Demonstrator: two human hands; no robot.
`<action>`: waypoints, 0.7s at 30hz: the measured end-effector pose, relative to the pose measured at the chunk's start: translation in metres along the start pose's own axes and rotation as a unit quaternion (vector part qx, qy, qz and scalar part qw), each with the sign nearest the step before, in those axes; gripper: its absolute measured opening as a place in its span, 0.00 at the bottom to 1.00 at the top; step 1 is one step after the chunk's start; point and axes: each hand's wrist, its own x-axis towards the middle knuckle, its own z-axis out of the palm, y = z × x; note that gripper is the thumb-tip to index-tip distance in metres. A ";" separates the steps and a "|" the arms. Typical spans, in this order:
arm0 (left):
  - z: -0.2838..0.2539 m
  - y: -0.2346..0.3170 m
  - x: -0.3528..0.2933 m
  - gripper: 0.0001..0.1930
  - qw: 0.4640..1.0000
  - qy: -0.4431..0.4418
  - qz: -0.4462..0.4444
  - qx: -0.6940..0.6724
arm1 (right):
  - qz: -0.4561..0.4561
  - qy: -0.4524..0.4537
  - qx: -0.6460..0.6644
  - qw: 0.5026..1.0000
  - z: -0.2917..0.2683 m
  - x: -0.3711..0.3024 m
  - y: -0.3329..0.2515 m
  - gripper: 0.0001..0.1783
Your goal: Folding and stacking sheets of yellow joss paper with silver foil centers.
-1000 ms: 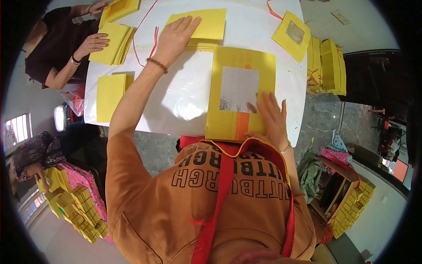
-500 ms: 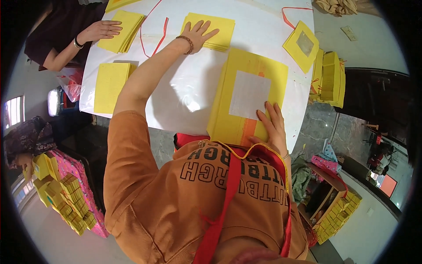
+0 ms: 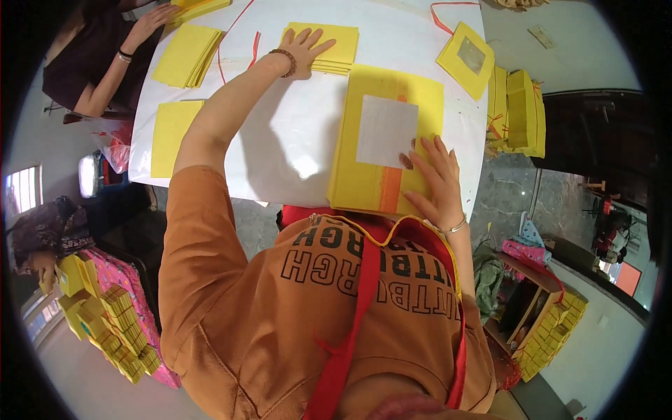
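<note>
My left hand (image 3: pixel 302 54) reaches far across the table with its fingers spread, lying flat on a small stack of yellow paper sheets (image 3: pixel 337 43). Nearer to me is a bigger, thicker yellow paper stack (image 3: pixel 428 91) with a white rectangular label (image 3: pixel 387 131) and an orange strip down its middle. My right hand (image 3: pixel 439 178) is at the right side of this big stack, fingers stretched out over its edge and gripping nothing. Dark reddish smudges show on the paper by its fingertips.
Other yellow stacks lie on the white table (image 3: pixel 280 164): one at left (image 3: pixel 175 136), one at far left (image 3: pixel 185 56), one with a pale square (image 3: pixel 467 59) at right. Red ribbons (image 3: pixel 254 49) lie between. A co-worker's hand (image 3: pixel 150 26) is at far left. Yellow bundles (image 3: pixel 525 112) stand beyond the right edge.
The co-worker's hand has moved off the far-left stack toward the yellow paper at the top edge. My right hand's fingers have straightened a little; my left hand stays on the small stack.
</note>
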 end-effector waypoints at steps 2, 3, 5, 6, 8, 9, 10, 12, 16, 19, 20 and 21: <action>-0.008 0.001 -0.004 0.44 1.000 0.022 0.012 0.004 | -0.009 0.006 -0.014 1.000 0.002 -0.002 0.004 0.31; -0.012 0.001 -0.006 0.44 0.999 0.036 0.008 -0.017 | -0.003 0.007 -0.011 1.000 0.003 -0.001 0.007 0.31; -0.018 0.009 -0.022 0.35 0.985 0.170 0.023 -0.026 | -0.014 0.008 0.001 1.000 0.004 -0.005 0.009 0.27; -0.018 0.004 -0.027 0.35 0.986 0.161 0.035 -0.028 | 0.000 0.006 0.007 1.000 0.005 -0.005 0.011 0.27; -0.030 -0.002 -0.037 0.29 0.922 0.323 0.112 -0.180 | -0.039 0.020 -0.011 0.999 0.008 -0.002 0.017 0.22; -0.035 0.008 -0.048 0.29 0.923 0.313 0.122 -0.186 | -0.025 0.018 -0.006 0.999 0.012 -0.002 0.020 0.22; -0.059 0.036 -0.077 0.26 0.909 0.258 0.129 -0.302 | -0.028 0.040 0.024 0.999 0.015 -0.002 0.025 0.20; -0.076 0.080 -0.129 0.21 0.875 0.233 0.190 -0.379 | -0.031 0.061 0.058 0.996 0.019 -0.002 0.026 0.18; -0.080 0.139 -0.187 0.24 0.883 0.192 0.282 -0.322 | -0.032 0.088 0.113 0.989 0.025 -0.001 0.028 0.15; -0.070 0.149 -0.194 0.28 0.899 0.216 0.281 -0.256 | -0.033 0.088 0.146 0.985 0.026 -0.002 0.030 0.14; -0.071 0.149 -0.194 0.28 0.900 0.215 0.280 -0.257 | -0.034 0.088 0.161 0.983 0.027 -0.003 0.030 0.13; -0.073 0.148 -0.195 0.27 0.901 0.206 0.276 -0.262 | -0.034 0.087 0.161 0.982 0.028 -0.004 0.031 0.13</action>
